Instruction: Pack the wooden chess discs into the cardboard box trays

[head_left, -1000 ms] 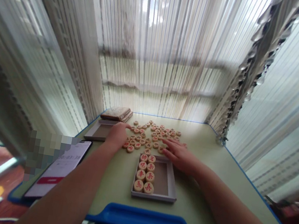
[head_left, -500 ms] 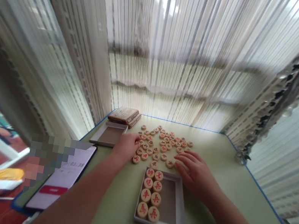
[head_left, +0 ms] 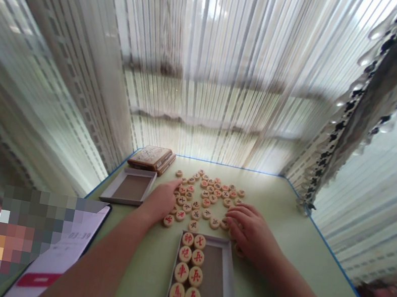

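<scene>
Round wooden xiangqi pieces (head_left: 207, 214) with red and dark characters lie scattered face up across the table's middle. At their left edge is my left hand (head_left: 164, 200), index finger stretched towards the pieces and the other fingers partly hidden. My right hand (head_left: 251, 231) rests palm down at the right edge, fingers apart over a few pieces that it partly covers. One piece (head_left: 239, 249) peeks out below its palm. Nearer to me sits a shallow grey box tray (head_left: 233, 287). Two columns of red-character pieces (head_left: 195, 276) fill its left part, while its right part shows bare bottom.
A second shallow tray (head_left: 109, 189) lies at the left, with a brown folded board or box (head_left: 150, 157) behind it. A phone (head_left: 61, 252) showing a timer lies at the front left. Striped curtains (head_left: 208, 94) hang beyond the blue table edge.
The view has shifted, so the table things appear lower and further left. My right hand sits slightly further right relative to the pieces, and a piece now shows below its palm.
</scene>
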The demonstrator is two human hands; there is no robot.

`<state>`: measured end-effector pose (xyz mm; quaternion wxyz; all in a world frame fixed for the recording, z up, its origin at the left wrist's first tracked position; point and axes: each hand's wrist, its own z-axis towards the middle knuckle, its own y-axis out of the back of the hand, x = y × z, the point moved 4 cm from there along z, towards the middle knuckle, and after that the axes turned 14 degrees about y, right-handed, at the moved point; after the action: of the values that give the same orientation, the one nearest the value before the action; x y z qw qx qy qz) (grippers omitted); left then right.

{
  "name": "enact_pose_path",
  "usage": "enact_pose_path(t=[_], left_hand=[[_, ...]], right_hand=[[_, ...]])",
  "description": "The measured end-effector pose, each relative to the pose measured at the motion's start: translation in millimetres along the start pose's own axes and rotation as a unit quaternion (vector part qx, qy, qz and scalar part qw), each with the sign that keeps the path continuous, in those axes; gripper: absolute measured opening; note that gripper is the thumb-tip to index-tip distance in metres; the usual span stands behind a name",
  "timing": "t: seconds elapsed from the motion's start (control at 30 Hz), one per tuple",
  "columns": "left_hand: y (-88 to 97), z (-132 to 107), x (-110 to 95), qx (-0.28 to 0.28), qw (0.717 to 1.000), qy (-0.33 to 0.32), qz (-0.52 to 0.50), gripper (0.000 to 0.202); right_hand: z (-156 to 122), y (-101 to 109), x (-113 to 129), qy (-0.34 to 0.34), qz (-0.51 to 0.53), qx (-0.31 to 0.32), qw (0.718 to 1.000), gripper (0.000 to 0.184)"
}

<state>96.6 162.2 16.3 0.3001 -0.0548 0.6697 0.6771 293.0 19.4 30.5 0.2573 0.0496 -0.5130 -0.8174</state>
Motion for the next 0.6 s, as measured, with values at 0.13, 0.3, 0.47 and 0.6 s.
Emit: enact_pose_path(t=[0.13,0.3,0.47,0.6], left_hand=[[9.9,1.4,10.3,-0.030,0.995,0.065,-0.063,0.056],[14.6,0.8,15.3,-0.006,0.992,0.089,-0.084,0.049],[19.9,-8.9,7.8,0.009,0.992,0.113,-0.051,0.030],[20.3,-13.5,-2.2,-0.050,0.996,0.057,0.045,0.031]], right_hand=[[-0.5,1.4,-0.4,-0.003,-0.004,-0.014,1.000,0.022],[-3.1,3.1,-6.9,-0.041,-0.030,-0.038,0.998,0.021],[-15.5,13.0,-33.7,-0.197,-0.116,-0.063,0.971,0.033],[-25.7,16.2,-50.8,-0.282,-0.102,-0.020,0.954,0.036]])
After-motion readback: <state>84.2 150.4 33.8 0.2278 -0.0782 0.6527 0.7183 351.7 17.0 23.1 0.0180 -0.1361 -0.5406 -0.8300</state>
